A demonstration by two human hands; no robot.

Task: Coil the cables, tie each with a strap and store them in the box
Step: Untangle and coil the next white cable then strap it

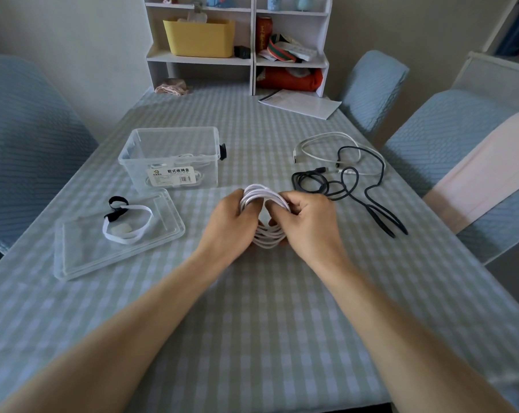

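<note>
You have the white cable coil (265,201) between both hands just above the desk (252,308), in front of you at the middle. Your left hand (232,222) pinches the coil's left side and your right hand (307,222) the right side, fingers (285,204) of both closed around the stacked loops, so the coil stands roughly on edge with its opening facing you and its long axis running left to right between your palms. The straps are what the next move turns on, I judge: the white strap (127,225) and the black strap (116,208) lie on the clear lid (82,257), off to your left and slightly nearer you than the coil, so your left hand is the closer one. That would mean keeping the loops pinned with your right hand alone while the left lets go; they may spring apart if the grip slackens. The clear box (170,156) sits beyond the lid, left of the coil and farther away, open at the top, with a white cable seemingly already inside. The loose black cable (353,186) and another white cable (326,144) lie well off to your right, not yet coiled.
</note>
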